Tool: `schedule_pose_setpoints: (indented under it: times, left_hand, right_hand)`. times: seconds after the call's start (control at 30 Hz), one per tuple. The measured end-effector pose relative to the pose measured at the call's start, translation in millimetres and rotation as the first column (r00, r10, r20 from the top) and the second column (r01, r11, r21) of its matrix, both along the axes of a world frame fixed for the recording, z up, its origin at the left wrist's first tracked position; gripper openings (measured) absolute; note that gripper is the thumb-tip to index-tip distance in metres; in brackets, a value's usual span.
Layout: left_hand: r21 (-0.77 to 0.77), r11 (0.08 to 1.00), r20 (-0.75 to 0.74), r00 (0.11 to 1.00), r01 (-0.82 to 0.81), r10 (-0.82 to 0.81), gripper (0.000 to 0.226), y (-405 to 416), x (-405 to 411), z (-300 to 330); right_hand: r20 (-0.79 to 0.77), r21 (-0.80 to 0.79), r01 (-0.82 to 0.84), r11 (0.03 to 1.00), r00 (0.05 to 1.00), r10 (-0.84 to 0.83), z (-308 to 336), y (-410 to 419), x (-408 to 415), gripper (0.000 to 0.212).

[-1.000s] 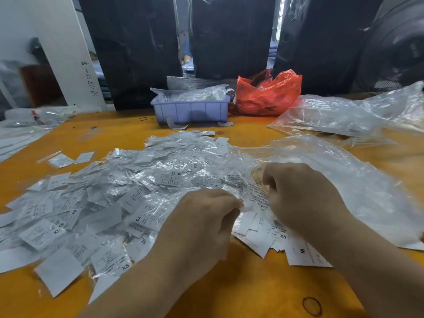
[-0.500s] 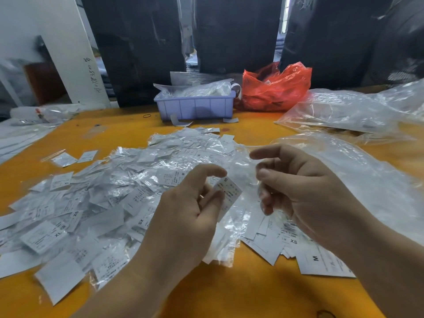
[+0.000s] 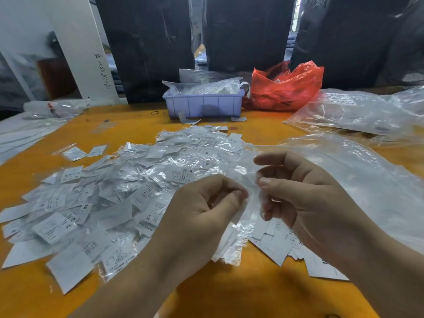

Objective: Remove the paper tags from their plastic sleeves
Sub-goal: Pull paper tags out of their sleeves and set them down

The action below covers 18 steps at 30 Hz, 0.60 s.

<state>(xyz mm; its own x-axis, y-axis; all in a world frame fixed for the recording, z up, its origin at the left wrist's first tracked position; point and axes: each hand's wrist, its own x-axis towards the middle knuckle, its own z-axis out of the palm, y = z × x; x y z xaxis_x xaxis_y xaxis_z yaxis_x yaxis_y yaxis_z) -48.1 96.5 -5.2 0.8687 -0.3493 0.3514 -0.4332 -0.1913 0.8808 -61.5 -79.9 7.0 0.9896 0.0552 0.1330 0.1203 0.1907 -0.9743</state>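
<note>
A wide heap of white paper tags in clear plastic sleeves (image 3: 128, 193) covers the orange table (image 3: 229, 290) in front of me. My left hand (image 3: 202, 214) is curled and pinches a clear sleeve (image 3: 238, 232) that hangs down from its fingertips, with a white tag partly seen inside. My right hand (image 3: 305, 200) is just to the right, thumb and fingers bent toward the sleeve's top edge; whether they grip it is unclear. Bare paper tags (image 3: 282, 246) lie in a small pile under my right wrist.
A lilac plastic bin (image 3: 204, 104) with plastic scraps stands at the back centre, a red bag (image 3: 284, 88) beside it. Large clear bags (image 3: 358, 180) spread over the right side. More clear packets (image 3: 57, 106) lie at the far left.
The printed tag seen between my left fingers half a second ago is now hidden behind the hand. Both hands have come closer together at the sleeve's top.
</note>
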Motion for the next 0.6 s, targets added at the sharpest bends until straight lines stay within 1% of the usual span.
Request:
schedule_pose_setpoints:
  times: [0.07, 0.13, 0.2, 0.27, 0.33, 0.4, 0.5, 0.6]
  left_hand:
    - [-0.045, 0.998, -0.007, 0.999, -0.032, 0.031, 0.012, 0.6, 0.6, 0.8]
    - [-0.088, 0.995, -0.004, 0.999, -0.052, 0.052, 0.013, 1.3, 0.0, 3.1]
    - [-0.095, 0.994, 0.018, 0.998, -0.060, 0.062, 0.015, 1.4, -0.9, 4.3]
    - [-0.101, 0.991, 0.035, 0.995, -0.085, 0.089, 0.014, 1.0, -2.1, 4.5]
    - [-0.105, 0.988, 0.039, 0.992, -0.116, 0.120, 0.014, 0.4, -2.9, 4.1]
    - [-0.093, 0.988, 0.047, 0.990, -0.127, 0.132, 0.018, 0.1, -3.1, 4.2]
    - [-0.086, 0.989, 0.028, 0.992, -0.118, 0.121, 0.021, 1.0, -2.2, 4.6]
    - [-0.062, 0.995, 0.016, 0.996, -0.083, 0.084, 0.016, 0.3, -1.9, 3.4]
  right_hand:
    - [-0.051, 0.041, -0.013, 0.999, 0.999, 0.015, -0.6, 2.1, 1.0, 0.040]
    - [-0.099, 0.073, -0.067, 0.995, 0.992, 0.074, 0.5, 2.9, 0.7, 0.039]
    - [-0.130, 0.045, -0.165, 0.985, 0.977, 0.170, 1.9, 3.7, -1.2, 0.040]
    - [-0.126, -0.028, -0.231, 0.972, 0.966, 0.226, 2.4, 5.3, -4.5, 0.044]
    - [-0.088, -0.096, -0.220, 0.971, 0.973, 0.212, 1.6, 7.4, -6.4, 0.040]
    - [-0.062, -0.153, -0.160, 0.975, 0.986, 0.152, 1.7, 8.8, -7.1, 0.035]
    - [-0.012, -0.153, -0.087, 0.984, 0.996, 0.086, 2.5, 6.4, -7.4, 0.030]
    - [0.016, -0.194, -0.060, 0.979, 0.998, 0.065, 4.8, 3.7, -7.2, 0.028]
